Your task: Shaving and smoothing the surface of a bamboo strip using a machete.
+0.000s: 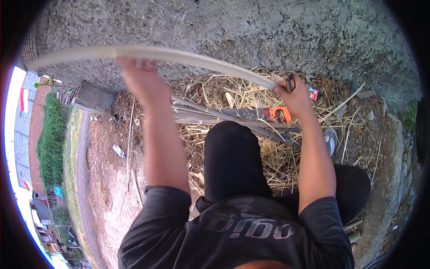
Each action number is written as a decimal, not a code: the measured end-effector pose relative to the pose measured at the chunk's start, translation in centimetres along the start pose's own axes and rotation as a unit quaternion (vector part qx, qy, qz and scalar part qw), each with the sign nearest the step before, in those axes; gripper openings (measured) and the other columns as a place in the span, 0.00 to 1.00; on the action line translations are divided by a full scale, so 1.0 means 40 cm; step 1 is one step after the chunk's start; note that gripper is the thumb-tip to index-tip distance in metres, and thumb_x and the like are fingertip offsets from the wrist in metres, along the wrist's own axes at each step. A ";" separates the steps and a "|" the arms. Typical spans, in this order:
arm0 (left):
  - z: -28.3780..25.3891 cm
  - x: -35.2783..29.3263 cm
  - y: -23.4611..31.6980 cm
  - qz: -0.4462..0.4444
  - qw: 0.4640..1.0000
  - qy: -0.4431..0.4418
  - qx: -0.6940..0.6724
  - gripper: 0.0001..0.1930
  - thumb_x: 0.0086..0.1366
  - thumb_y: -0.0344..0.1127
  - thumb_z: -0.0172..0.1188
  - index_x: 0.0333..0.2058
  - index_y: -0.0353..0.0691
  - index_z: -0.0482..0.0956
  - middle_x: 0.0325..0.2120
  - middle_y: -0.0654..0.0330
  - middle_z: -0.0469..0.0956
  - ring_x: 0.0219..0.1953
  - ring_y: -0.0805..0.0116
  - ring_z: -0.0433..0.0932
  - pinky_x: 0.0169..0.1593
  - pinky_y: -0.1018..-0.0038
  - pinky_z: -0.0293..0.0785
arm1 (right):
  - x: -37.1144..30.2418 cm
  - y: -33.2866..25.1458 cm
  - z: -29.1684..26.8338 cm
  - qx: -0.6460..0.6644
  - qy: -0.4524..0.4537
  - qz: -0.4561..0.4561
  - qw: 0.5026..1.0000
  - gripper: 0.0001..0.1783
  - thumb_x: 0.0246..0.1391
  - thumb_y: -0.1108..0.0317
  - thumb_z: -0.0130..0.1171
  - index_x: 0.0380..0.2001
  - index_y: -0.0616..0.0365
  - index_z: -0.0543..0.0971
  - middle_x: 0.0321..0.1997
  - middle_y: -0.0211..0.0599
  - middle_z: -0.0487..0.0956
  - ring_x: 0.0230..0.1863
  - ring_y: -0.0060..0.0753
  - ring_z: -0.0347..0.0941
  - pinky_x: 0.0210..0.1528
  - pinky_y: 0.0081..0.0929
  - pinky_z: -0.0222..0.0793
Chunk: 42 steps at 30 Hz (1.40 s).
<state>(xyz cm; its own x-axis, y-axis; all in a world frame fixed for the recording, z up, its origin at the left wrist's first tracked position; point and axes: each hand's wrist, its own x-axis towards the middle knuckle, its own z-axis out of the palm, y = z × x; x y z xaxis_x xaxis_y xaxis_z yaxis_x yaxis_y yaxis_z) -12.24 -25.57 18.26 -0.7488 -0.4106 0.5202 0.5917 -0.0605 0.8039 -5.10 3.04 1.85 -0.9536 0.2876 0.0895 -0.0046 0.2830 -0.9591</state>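
Note:
A long pale strip (192, 58), which looks like split bamboo, arches from the far left to my right hand. My left hand (139, 74) is raised at the strip's left half and appears closed around it; motion smears the fingers. My right hand (298, 97) is closed on a small dark-bladed knife (290, 83), its thumb at the strip's right end. How the blade meets the strip is hidden by the fingers. Beyond my bent knee, an orange-handled saw (280, 114) lies on the ground among shavings.
Several long strips (197, 119) lie across the ground before my knee. Pale shavings (277, 159) are scattered around. A rough earthen wall (215, 27) rises ahead, with a grey block (95, 95) at its left. A small red pack (313, 94) lies past my right hand.

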 end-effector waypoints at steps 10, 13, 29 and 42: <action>-0.118 0.051 0.029 -0.089 0.961 0.173 -0.197 0.25 0.71 0.62 0.46 0.30 0.44 0.67 0.12 0.75 0.54 0.14 0.81 0.55 0.23 0.80 0.60 | 0.014 0.164 0.025 -0.101 -0.022 0.012 0.995 0.21 0.49 0.59 0.70 0.39 0.62 0.78 0.36 0.43 0.84 0.40 0.46 0.81 0.44 0.38 0.73; -0.140 -0.041 -0.023 -0.085 0.967 0.139 -0.197 0.25 0.71 0.62 0.45 0.25 0.47 0.66 0.12 0.75 0.56 0.15 0.80 0.56 0.23 0.78 0.60 | 0.010 0.183 0.026 -0.115 0.011 0.011 0.993 0.23 0.50 0.54 0.69 0.37 0.64 0.77 0.34 0.45 0.83 0.39 0.47 0.80 0.42 0.39 0.73; -0.211 -0.041 -0.065 -0.120 0.949 -0.039 -0.291 0.32 0.53 0.76 0.57 0.30 0.50 0.72 0.17 0.69 0.69 0.24 0.69 0.71 0.31 0.73 0.68 | -0.114 0.087 0.194 0.026 -0.105 0.047 0.993 0.34 0.66 0.39 0.44 0.34 0.64 0.77 0.26 0.39 0.76 0.30 0.34 0.72 0.38 0.32 0.68; -0.087 -0.066 -0.021 -0.069 0.972 -0.052 -0.217 0.39 0.43 0.86 0.50 0.23 0.51 0.69 0.15 0.69 0.66 0.18 0.73 0.66 0.27 0.75 0.64 | -0.158 0.313 0.059 -0.206 -0.132 0.251 0.937 0.41 0.62 0.33 0.41 0.45 0.66 0.78 0.39 0.60 0.80 0.46 0.58 0.77 0.50 0.45 0.69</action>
<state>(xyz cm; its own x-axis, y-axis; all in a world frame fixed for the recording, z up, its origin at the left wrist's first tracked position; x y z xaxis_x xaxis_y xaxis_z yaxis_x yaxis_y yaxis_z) -9.73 -27.60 15.22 -0.8434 -0.2779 0.4599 0.5359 -0.4969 0.6825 0.16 2.61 -11.36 -0.8459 0.2586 -0.4664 0.5290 0.5176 -0.6725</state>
